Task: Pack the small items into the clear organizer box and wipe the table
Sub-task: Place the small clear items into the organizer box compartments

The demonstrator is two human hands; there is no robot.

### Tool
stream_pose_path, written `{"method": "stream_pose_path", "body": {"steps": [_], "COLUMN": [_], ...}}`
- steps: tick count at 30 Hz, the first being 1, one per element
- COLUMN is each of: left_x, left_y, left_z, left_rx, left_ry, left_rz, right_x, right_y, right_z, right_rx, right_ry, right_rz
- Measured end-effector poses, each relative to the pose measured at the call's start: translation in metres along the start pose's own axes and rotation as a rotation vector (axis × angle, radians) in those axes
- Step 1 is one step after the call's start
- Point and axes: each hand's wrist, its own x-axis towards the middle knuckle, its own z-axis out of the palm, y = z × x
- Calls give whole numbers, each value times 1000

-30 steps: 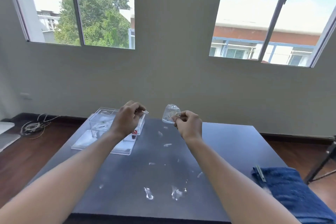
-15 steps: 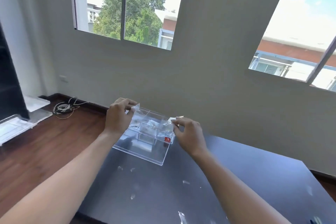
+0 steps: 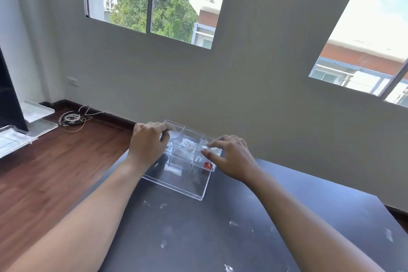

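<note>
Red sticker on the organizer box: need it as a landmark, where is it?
Head view: the red sticker sits on the clear organizer box's right front wall, just below the right hand.

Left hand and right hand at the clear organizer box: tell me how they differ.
The left hand is at the far-left corner of the clear plastic organizer box, its fingers curled at the rim. The right hand is at the right end near the red label, its fingers spread and straighter, tips over a compartment. Both are at the box on the dark table.

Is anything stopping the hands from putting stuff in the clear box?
Nothing visible does. The clear box has no lid on top, and both the left hand and right hand are already at its open compartments.
</note>
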Motion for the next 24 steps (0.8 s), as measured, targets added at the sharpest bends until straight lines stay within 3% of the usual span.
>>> {"method": "stream_pose_path", "body": {"steps": [13,15,21,24], "left_x": [-3,-3,-3,-4], "left_y": [-8,-10,-12,-9], "left_z": [-4,-3,-2,-2], "left_rx": [32,56,97,80], "left_ry": [-132,-152,-180,-170], "left_rz": [31,35,32,37], "right_x": [7,12,18,11], "right_y": [-29,-29,-27,-29], "right_z": [-9,-16,-29,-16], "right_rx": [-47,-37,183,212], "right_ry": [-14,48,482,380], "right_rz": [-40,-75,-130,-149]}}
